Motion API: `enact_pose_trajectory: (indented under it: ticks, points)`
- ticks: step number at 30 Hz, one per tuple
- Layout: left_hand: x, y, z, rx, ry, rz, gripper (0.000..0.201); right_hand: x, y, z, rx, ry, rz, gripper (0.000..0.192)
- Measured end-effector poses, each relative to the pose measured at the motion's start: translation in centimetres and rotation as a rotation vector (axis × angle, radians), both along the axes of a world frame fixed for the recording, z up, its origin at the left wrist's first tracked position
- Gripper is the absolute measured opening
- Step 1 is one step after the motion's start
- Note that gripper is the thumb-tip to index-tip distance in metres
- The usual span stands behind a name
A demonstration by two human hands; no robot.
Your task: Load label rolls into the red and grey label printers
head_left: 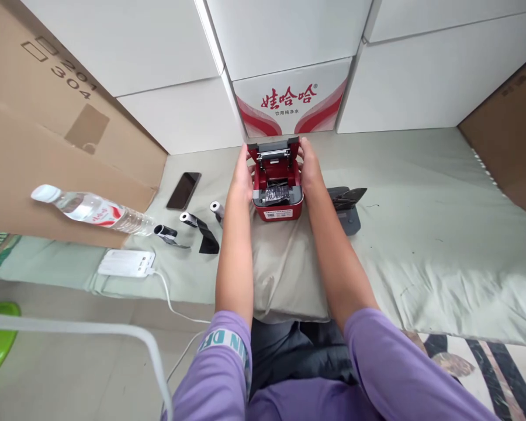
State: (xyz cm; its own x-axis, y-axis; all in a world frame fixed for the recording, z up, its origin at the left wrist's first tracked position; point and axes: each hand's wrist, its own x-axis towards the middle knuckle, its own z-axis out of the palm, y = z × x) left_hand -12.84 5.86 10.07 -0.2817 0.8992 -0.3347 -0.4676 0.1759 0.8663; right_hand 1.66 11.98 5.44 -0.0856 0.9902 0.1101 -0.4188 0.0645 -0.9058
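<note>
A small red label printer (277, 193) with its lid open sits on a beige cushion (284, 275) ahead of me. My left hand (242, 178) grips its left side and my right hand (310, 166) grips its right side near the raised lid. A dark ribbon or roll shows inside the open compartment. Three small black ribbon rolls (193, 225) lie on the mat to the left of my left arm.
A grey device (348, 210) with an open flap lies right of the printer. To the left are a black phone (183, 190), a water bottle (92, 209) and a white power bank (126, 263) with cable. Cardboard and white boxes (289, 99) line the back.
</note>
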Motion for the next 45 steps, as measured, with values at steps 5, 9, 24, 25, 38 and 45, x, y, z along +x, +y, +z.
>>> enact_pose_trajectory:
  ticks: [5,9,24,25,38,45]
  points:
    - [-2.2,1.1,-1.0,0.034,0.265,-0.165,0.057,0.0,0.0,-0.3,-0.051,-0.019,-0.035,0.059]
    - [-3.5,1.1,-1.6,0.043,0.429,-0.207,0.055,0.2,0.3,-0.5,-0.137,-0.039,-0.019,0.042]
    - [-5.2,-1.1,-0.6,-0.058,0.520,-0.394,0.042,-0.6,-1.1,-1.0,-0.261,0.006,-0.023,0.035]
    - [-5.2,-1.1,-0.6,-0.056,0.533,-0.395,0.041,-0.5,-1.2,-1.0,-0.249,-0.005,-0.016,0.034]
    - [-4.8,-1.3,-0.1,-0.090,0.637,-0.404,0.041,-0.2,-0.3,-1.6,-0.175,-0.201,-0.012,0.054]
    - [-2.3,-2.8,4.1,0.392,0.952,0.142,0.033,3.3,-9.7,11.3,0.610,-0.253,-0.126,0.055]
